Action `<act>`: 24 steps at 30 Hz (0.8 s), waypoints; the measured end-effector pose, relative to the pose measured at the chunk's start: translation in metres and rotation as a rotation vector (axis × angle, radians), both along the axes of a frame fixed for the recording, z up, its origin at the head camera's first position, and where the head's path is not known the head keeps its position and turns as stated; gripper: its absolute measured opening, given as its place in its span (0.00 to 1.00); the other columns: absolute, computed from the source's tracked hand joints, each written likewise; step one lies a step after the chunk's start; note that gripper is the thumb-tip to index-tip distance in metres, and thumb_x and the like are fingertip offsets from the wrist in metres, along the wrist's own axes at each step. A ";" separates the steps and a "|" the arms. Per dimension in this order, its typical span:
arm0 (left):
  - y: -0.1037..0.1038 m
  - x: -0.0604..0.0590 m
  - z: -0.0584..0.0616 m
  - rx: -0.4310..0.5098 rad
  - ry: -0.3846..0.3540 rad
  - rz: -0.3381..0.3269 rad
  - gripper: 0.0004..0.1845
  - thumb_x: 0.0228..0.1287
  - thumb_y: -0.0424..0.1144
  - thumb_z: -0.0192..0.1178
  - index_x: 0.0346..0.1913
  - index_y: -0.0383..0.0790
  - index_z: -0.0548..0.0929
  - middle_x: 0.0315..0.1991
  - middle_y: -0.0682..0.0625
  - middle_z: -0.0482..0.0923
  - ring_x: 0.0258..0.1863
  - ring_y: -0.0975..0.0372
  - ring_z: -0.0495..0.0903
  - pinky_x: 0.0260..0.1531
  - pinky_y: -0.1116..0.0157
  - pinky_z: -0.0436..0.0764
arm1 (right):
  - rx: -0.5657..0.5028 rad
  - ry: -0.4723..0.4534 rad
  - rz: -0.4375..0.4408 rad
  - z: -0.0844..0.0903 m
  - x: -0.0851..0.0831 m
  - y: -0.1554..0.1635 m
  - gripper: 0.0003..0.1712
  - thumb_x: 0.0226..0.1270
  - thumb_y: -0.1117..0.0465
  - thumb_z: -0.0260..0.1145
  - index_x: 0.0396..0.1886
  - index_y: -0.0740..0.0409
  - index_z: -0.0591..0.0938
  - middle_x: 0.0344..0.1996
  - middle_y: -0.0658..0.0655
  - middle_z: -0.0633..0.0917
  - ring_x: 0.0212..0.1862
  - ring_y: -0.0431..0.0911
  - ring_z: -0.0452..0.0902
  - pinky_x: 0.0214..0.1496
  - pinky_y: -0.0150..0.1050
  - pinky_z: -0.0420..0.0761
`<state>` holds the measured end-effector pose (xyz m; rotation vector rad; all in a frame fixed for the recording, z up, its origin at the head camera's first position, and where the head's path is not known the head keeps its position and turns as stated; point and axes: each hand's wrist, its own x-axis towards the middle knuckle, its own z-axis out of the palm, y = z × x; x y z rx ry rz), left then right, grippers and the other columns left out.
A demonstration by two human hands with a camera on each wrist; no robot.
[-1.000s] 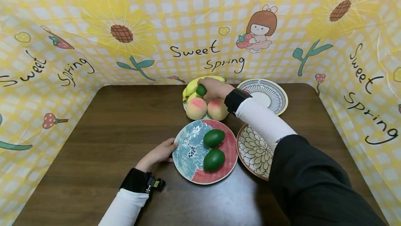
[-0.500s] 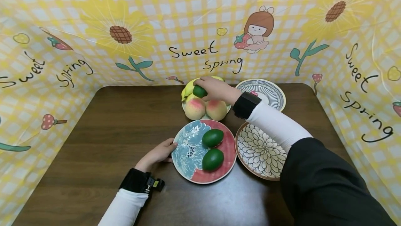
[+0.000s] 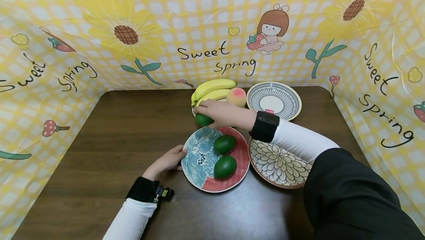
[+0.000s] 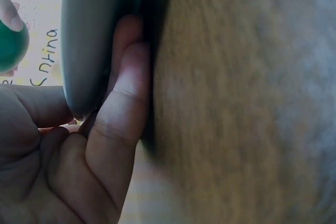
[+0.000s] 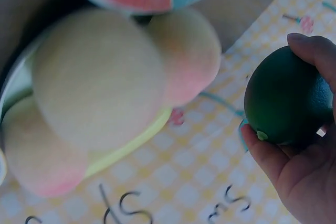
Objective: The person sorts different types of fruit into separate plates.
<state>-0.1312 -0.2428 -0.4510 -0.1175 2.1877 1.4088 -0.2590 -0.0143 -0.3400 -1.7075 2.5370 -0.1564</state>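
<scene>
My left hand (image 3: 167, 159) grips the left rim of a blue-and-red flowered plate (image 3: 199, 177), thumb on top and fingers underneath. In the left wrist view, the plate's underside (image 4: 89, 40) is tilted up off the wood. Two green avocados (image 3: 225, 167) lie on its red half. My right hand (image 3: 224, 112) holds a third avocado (image 5: 286, 95) between thumb and fingers, just beyond the plate's far rim. Below that hand is the fruit dish, with bananas (image 3: 215, 85) and a peach (image 3: 236, 96) showing. The right wrist view shows three peaches (image 5: 100, 77); the hand hides two from the head view.
Touching the flowered plate on its right is a brown-rimmed petal-pattern plate (image 3: 279, 162), partly under my right sleeve. A white plate with dark lines (image 3: 272, 103) stands at the back right. A yellow checked cloth (image 3: 186, 18) walls the table's back and sides.
My right hand has come from over the bananas toward the flowered plate, bringing the avocado with it. The back peach has come into sight. My left hand keeps its grip on the plate.
</scene>
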 end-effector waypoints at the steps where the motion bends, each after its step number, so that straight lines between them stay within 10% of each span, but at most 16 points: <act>1: 0.000 0.000 0.000 -0.002 -0.001 -0.002 0.20 0.85 0.38 0.37 0.66 0.25 0.63 0.34 0.53 0.72 0.27 0.69 0.74 0.27 0.73 0.76 | 0.014 0.000 0.013 -0.001 0.004 -0.001 0.38 0.64 0.56 0.76 0.72 0.55 0.72 0.66 0.59 0.77 0.67 0.52 0.74 0.69 0.44 0.78; 13: -0.002 0.000 0.001 0.039 0.017 -0.012 0.21 0.84 0.36 0.36 0.66 0.22 0.61 0.38 0.50 0.74 0.30 0.69 0.75 0.29 0.74 0.78 | 0.089 0.016 0.230 -0.027 0.050 -0.013 0.36 0.62 0.56 0.77 0.69 0.52 0.75 0.60 0.55 0.81 0.62 0.49 0.78 0.64 0.41 0.80; 24: -0.002 0.001 -0.001 0.107 0.012 -0.012 0.20 0.84 0.36 0.36 0.65 0.21 0.60 0.41 0.47 0.77 0.31 0.71 0.78 0.29 0.73 0.80 | 0.240 0.012 0.242 -0.049 0.063 -0.018 0.36 0.64 0.55 0.76 0.70 0.48 0.73 0.63 0.52 0.80 0.65 0.46 0.76 0.63 0.40 0.82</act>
